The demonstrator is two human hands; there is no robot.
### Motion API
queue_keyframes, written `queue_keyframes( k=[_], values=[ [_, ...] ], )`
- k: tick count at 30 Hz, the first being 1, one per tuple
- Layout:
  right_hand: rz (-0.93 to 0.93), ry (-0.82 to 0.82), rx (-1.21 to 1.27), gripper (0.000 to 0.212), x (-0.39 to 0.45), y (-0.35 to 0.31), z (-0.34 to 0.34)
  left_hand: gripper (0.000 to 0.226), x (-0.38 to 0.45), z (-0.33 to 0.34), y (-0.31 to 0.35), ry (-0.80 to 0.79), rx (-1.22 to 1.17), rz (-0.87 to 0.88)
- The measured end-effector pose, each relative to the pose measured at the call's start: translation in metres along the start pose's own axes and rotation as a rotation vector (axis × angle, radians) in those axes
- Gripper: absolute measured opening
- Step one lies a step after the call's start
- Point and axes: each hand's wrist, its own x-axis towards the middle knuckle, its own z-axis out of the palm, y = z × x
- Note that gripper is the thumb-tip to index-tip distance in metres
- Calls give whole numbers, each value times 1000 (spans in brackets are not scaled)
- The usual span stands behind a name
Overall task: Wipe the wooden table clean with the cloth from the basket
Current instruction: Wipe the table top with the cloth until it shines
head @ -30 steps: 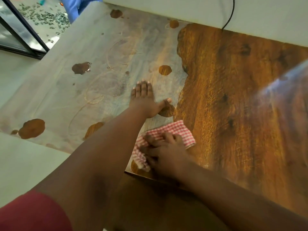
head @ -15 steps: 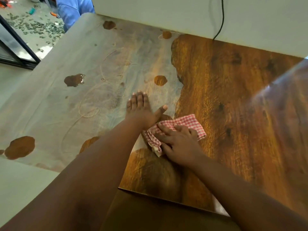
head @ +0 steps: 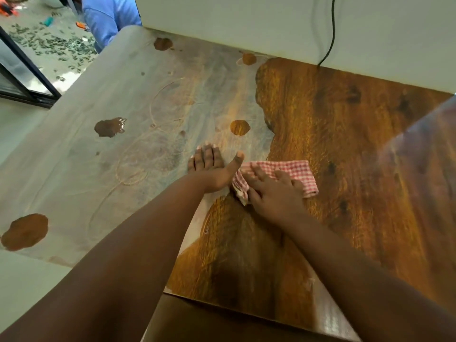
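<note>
While the right hand (head: 272, 191) presses flat on the cloth (head: 293, 170), fingers spread and fairly straight over the red-and-white checked fabric, the left hand (head: 212, 169) lies palm down on the table (head: 345, 149) just beside it at nine o'clock. Left fingers are straight and together, pointing to twelve o'clock, thumb stuck out toward the cloth and touching its near edge, holding nothing. The cloth sits near the middle of the table, right on the line where dull grey film meets shining brown wood. Its folded corner pokes out under the right hand at seven o'clock, and its far end shows past the fingers at two o'clock.

From the cloth round to three and six o'clock the wood gleams warm and bare. Out at nine through twelve o'clock the surface is hazy and grey, marked with faint curved rings. A round brown spot (head: 239, 127) sits at twelve o'clock from the left hand, close by. A dark wet patch (head: 109, 127) lies further off at ten o'clock, and a large brown blot (head: 24, 232) rests by the table's edge at eight o'clock. Two smaller spots sit up by the far edge.

At one o'clock a black cable (head: 332, 33) hangs down the pale wall (head: 246, 21) to the table's back edge. Up at eleven o'clock, beyond the table, someone in a blue garment (head: 108, 18) is partly in view.
</note>
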Motion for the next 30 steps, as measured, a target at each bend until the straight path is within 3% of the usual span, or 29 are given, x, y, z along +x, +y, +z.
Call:
queue_keyframes(
  k=[3, 6, 9, 14, 20, 23, 26, 30],
  values=[
    [-17, -27, -10, 52, 11, -26, 5, 112, 1, 0, 1, 0, 2, -8],
    [-140, -23, -28, 53, -36, -5, 17, 109, 2, 2, 1, -9, 7, 10],
    [-71, -24, -17, 46, -59, 23, 10, 116, 6, 4, -3, 6, 16, 26],
    [159, 11, -4, 52, 25, 16, -1, 129, 6, 21, -7, 152, 118, 53],
    [113, -65, -3, 49, 65, 8, -8, 126, 4, 36, -13, 312, 154, 92],
    [-8, -72, -28, 50, 30, 20, -3, 121, 0, 35, -24, 350, 269, 201],
    [-165, -126, -68, 46, -9, 38, -3, 118, -4, 26, -43, 291, 315, 390],
    [-125, -131, -135, 47, 19, 56, -22, 117, -6, 8, -73, 348, 459, 478]
  ],
)
